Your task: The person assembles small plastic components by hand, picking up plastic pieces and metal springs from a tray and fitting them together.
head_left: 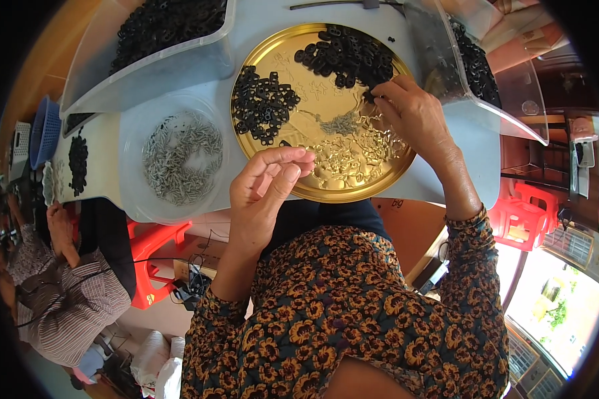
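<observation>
A round gold tray (293, 48) lies at the table's near edge. On it are a far pile of oblong black plastic pieces (346, 56), smaller black pieces (265, 103) on the left, a little heap of grey screws (340, 124), and shiny gold-looking small metal parts (353, 159) along the near side. My right hand (416, 120) pinches at a black plastic piece on the right end of the far pile. Over the tray's near left rim, my left hand (263, 193) is curled, thumb close to the fingers; anything in them is too small to name.
Left of the tray stands a clear round tub (183, 159) of grey screws. Clear bins with black pieces stand far left (146, 90) and far right (472, 106). Red stools (526, 213) flank the table. Another person (73, 286) sits at left; another arm (529, 46) shows far right.
</observation>
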A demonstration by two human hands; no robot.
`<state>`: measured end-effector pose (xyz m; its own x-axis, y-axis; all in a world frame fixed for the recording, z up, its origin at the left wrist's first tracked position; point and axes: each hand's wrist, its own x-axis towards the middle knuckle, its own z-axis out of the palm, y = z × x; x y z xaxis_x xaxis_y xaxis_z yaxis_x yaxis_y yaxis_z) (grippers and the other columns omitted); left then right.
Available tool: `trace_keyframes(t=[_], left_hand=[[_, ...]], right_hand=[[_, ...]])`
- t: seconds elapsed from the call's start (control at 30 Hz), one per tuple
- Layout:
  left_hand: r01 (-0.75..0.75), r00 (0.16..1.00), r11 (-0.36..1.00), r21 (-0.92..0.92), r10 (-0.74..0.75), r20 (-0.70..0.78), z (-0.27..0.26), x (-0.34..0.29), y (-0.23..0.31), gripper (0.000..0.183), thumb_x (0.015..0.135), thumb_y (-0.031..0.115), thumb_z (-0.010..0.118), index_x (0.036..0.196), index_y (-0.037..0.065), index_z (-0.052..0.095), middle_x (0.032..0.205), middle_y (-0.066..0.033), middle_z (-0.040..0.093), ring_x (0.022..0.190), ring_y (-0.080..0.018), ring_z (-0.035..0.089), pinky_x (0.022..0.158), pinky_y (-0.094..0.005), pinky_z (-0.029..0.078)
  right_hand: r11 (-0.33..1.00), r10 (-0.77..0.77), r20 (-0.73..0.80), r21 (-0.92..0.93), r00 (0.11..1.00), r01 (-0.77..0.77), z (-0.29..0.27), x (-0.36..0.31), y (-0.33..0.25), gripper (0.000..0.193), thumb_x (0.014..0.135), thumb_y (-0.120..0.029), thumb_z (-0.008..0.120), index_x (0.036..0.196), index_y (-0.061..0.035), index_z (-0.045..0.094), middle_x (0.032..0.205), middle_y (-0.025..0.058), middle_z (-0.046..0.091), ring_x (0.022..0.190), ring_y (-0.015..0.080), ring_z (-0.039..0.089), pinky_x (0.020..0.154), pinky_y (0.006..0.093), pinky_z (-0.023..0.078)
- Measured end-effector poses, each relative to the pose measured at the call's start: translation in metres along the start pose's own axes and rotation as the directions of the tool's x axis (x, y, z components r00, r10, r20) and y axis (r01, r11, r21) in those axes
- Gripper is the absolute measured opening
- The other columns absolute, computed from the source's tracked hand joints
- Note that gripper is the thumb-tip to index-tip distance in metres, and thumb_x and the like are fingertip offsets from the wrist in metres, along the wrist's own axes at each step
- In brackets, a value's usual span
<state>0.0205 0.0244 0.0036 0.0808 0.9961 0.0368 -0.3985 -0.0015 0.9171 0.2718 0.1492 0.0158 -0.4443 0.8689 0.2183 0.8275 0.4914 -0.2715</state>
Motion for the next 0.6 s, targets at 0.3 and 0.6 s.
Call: trace_keyframes(t=[0.3,0.6], left_hand=[[0.042,0.999,0.999,0.007,-0.042,-0.017,0.0011,0.0009,0.0019,0.02,0.096,0.005,0.054,0.114,-0.003,0.058,0.109,-0.0149,0.065,0.101,-0.0195,0.062,0.093,-0.0332,0.05],[0.067,0.997,0.998,0.003,-0.067,-0.032,0.0048,0.0015,0.0057,0.02,0.096,0.006,0.054,0.113,-0.004,0.058,0.108,-0.0141,0.065,0.101,-0.0192,0.062,0.093,-0.033,0.05]], right_hand=[[0.999,0.038,0.044,-0.003,0.998,-0.038,-0.0084,-0.0037,-0.0043,0.015,0.087,-0.022,0.061,0.093,-0.0097,0.066,0.087,0.0083,0.061,0.077,0.0311,0.064,0.067,0.0424,0.054],[0.999,0.04,0.074,0.03,0.996,-0.043,-0.0069,-0.0038,-0.0006,0.014,0.086,-0.022,0.061,0.091,-0.0089,0.066,0.086,0.0081,0.06,0.077,0.0309,0.064,0.067,0.0424,0.053]])
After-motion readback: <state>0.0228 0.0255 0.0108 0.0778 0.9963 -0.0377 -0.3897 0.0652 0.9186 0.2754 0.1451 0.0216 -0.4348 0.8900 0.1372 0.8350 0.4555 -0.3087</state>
